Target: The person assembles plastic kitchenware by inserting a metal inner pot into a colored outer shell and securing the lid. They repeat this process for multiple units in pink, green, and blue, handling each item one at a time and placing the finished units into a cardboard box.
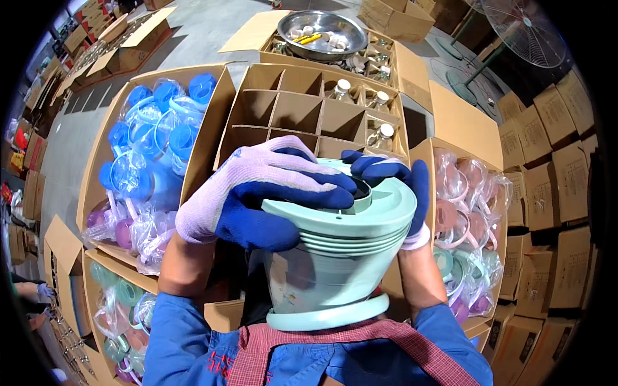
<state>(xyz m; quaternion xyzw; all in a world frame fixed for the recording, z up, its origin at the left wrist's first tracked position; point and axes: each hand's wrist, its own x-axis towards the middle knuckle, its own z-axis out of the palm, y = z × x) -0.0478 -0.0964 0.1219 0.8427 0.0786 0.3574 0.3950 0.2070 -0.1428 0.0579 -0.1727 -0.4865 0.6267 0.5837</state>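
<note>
Close to my chest is a mint green plastic tub-like vessel (331, 273), with a wide top, ridges below its rim and a flared base. Its exact kind I cannot tell. My left hand (264, 193), in a lilac glove with blue coating, grips its left upper side, thumb on the side and fingers across the top. There the fingertips reach a dark round part (360, 190) in the middle. My right hand (399, 183), gloved alike, clasps the far right rim with its fingers bent over the top. Its palm is hidden behind the vessel.
Ahead stands a divided carton (280, 109) with several clear bottles (380, 132) with white caps. Behind it, a metal bowl (351, 32) holds small white pieces. Cartons of bagged blue plastic parts (154, 128) and pink ones (460, 206) flank me. Stacked boxes (544, 244) and a fan (524, 32) are at right.
</note>
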